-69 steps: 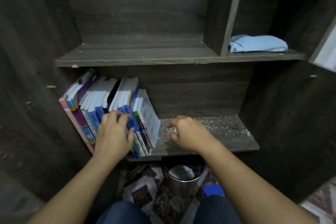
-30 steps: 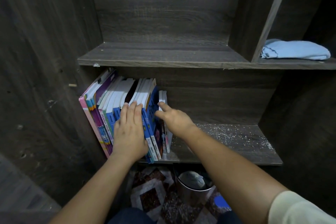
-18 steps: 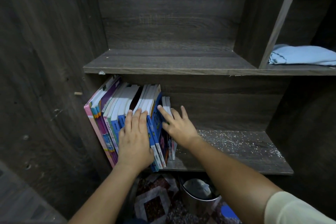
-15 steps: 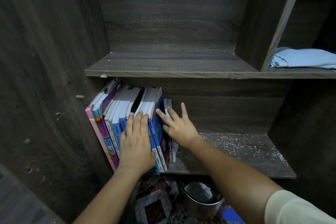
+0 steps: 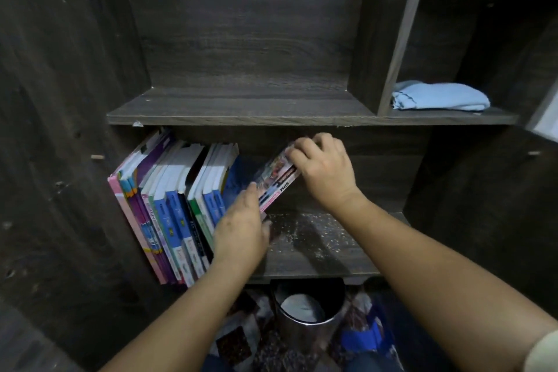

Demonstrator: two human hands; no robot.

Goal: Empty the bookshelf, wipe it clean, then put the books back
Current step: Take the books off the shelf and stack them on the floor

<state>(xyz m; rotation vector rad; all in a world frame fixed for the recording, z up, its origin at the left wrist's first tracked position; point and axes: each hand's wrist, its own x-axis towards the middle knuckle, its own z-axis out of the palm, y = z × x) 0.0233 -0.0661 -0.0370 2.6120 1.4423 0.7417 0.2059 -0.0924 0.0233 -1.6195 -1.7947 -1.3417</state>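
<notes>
Head view: right hand (image 5: 324, 172), flat a moment ago, now curls round the top of the SPM book (image 5: 276, 181), tipping it off the row of books (image 5: 175, 205) on the dusty lower shelf (image 5: 317, 251); left hand (image 5: 241, 232) at its foot, grip unclear, so emptying looks underway.

Right hand (image 5: 324, 172) curled in a grip; left hand (image 5: 241, 229) lower, fingers straight.

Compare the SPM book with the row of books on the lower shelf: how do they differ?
Pose: the SPM book tilts right, apart from the row; the row leans left toward the side wall.
Hold: the right hand grips the SPM book's top and the left hand meets its lower end; the row stands ungripped.
Count: one thin book against many.
Both are above the lower shelf.
</notes>
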